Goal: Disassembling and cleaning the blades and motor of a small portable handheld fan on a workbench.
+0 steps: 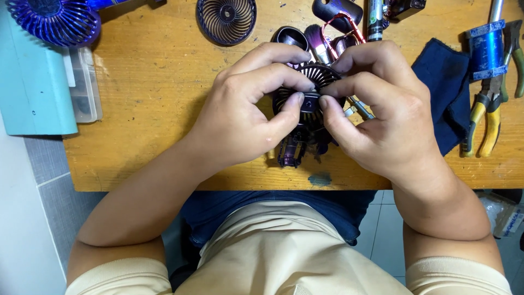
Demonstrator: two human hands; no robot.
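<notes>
Purple fan grille gripped by both hands near the table edge.

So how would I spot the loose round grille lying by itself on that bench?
Start at the wooden bench and look along its far edge, above the person's left hand. The loose round grille lies flat there, dark with a spiral of thin ribs. Unlike the blue fan head at the far left corner, it is a bare flat disc, and no hand touches it.

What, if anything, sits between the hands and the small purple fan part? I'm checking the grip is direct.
Nothing visible does. The left hand and right hand both grip the dark purple fan part directly, thumbs meeting on its centre hub.
</notes>
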